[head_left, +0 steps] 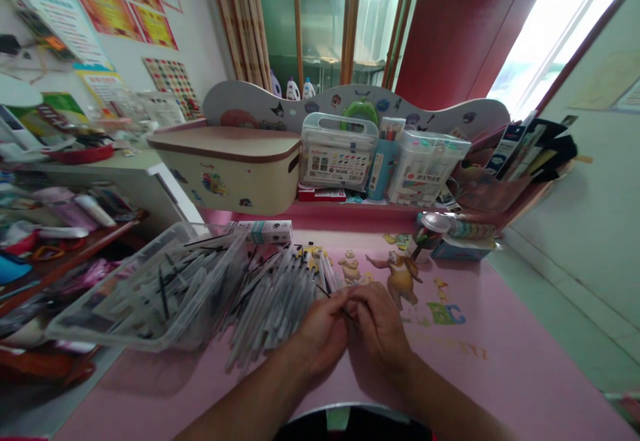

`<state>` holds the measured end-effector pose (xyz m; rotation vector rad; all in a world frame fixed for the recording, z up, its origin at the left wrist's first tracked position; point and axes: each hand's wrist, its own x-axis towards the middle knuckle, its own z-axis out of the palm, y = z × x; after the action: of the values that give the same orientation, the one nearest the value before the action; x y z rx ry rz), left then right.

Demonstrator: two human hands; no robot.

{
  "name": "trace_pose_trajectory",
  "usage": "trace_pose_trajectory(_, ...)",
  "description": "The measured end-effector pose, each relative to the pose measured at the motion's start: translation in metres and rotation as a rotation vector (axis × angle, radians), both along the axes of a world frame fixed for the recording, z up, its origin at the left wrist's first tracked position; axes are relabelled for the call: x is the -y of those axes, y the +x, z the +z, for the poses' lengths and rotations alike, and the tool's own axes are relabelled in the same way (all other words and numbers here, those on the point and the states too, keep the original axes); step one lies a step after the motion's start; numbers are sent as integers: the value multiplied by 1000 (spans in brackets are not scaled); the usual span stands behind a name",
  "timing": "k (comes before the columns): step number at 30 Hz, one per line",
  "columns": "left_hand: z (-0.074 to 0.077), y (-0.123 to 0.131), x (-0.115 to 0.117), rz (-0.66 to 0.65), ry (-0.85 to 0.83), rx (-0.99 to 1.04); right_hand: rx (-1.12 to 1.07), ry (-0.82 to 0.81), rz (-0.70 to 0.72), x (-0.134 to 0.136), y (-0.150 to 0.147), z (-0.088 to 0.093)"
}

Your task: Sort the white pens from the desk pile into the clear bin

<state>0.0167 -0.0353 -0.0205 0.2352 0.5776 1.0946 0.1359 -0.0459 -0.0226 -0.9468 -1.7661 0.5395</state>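
Note:
My left hand and my right hand meet over the pink desk, fingers closed together. A thin dark stick, like a pen refill, pokes out past the left fingers; its other end runs in between both hands. Whatever my right fingertips pinch is mostly hidden. Just left of my hands lies a pile of clear and greyish pen barrels, many with dark ends pointing away from me. Beyond the pile on the left, a clear plastic bin stands tilted in view, holding more pen parts, some black.
A small white box lies behind the pile. On the back shelf are a lidded cream storage box, a clear carry case and a marker box. A jar stands at the desk's back right.

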Motion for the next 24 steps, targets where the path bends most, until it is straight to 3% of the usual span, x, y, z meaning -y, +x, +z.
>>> trace_pose_trajectory(3,1,1,4,-67,-122,52,242,169,-40,-2,-4,-4)
trace_pose_trajectory(7,5,-4,5,-147,-267,95,374,185,-53,-2,-9,-5)
trace_pose_trajectory(13,8,-7,7,-75,-287,164,271,147,-39,-4,-6,2)
trace_pose_trajectory(16,8,-6,9,-64,-275,191,152,134,-111,-7,-2,4)
trace_pose_trajectory(20,7,-9,8,-17,-384,111,14,52,-173,-7,2,3)
trace_pose_trajectory(24,16,-10,9,-102,-315,11,-15,-19,-237,-7,6,1)
